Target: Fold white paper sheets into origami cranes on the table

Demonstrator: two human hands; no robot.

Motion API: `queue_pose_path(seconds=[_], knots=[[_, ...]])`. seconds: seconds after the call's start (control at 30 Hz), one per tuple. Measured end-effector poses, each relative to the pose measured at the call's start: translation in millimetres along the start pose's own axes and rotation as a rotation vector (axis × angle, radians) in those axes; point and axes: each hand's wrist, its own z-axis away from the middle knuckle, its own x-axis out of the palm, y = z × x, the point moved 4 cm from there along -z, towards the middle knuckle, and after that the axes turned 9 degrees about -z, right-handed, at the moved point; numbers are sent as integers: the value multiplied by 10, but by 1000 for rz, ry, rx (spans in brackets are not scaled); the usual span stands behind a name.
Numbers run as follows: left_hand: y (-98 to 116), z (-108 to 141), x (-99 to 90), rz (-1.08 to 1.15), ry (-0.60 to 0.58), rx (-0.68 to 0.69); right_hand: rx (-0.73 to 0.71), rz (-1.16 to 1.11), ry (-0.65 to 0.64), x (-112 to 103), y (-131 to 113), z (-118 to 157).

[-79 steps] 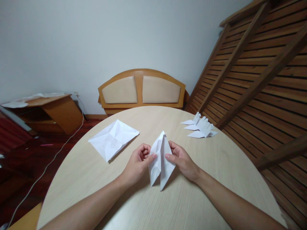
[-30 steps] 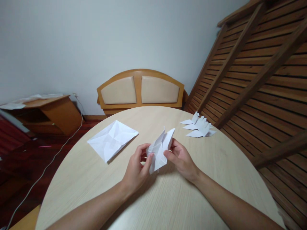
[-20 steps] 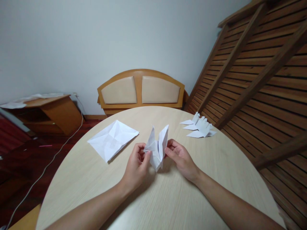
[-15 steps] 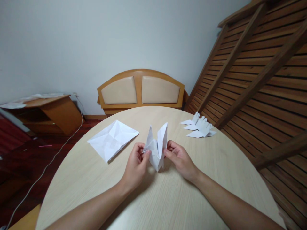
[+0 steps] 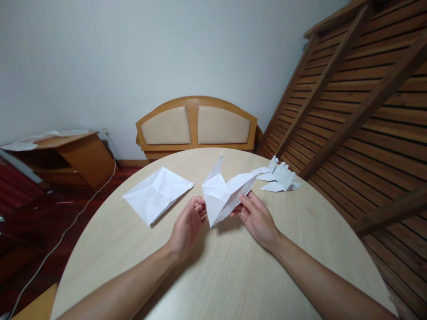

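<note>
A white folded-paper crane (image 5: 216, 191) is held above the middle of the table, tilted, with one pointed flap up and a broad wing out to the right. My right hand (image 5: 258, 220) pinches that wing, thumb in front and fingers behind. At the crane's left edge is my left hand (image 5: 188, 226), its fingers curled against the paper and the tips partly hidden. To the left lies a stack of creased white square paper (image 5: 158, 193). Several finished paper cranes (image 5: 282, 178) rest in a row at the table's right rear.
The round pale wooden table (image 5: 267, 284) fills the foreground. Behind it stands a headboard (image 5: 193, 120) with cream panels. A slatted wooden frame (image 5: 350, 115) leans along the right. On the left are a brown desk (image 5: 90, 155) and a white cable (image 5: 71, 224) across the floor.
The crane has turned and tipped in my hands, so its broad face and right wing now show. My left thumb has come off the paper's front; my right hand has shifted slightly rightward.
</note>
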Motion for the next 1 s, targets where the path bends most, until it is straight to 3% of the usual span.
queue_pose_path(seconds=[0.27, 0.43, 0.57, 0.73, 0.83, 1.0], knots=[[-30, -9, -4, 40, -27, -123, 18, 47, -91, -37, 40, -35], [-115, -12, -13, 117, -107, -287, 3, 37, -146, -54, 52, -62], [-83, -29, -41, 3, -62, -205, -25, 44, -137, -90, 49, -74], [-31, -57, -73, -109, -57, -75, 10, 225, -88, -134, 47, -90], [19, -76, -118, -143, 38, 22, 47, 309, -64, -159, 46, -111], [44, -103, -169, -140, 135, 35, 136, 395, 30, -250, 89, -156]])
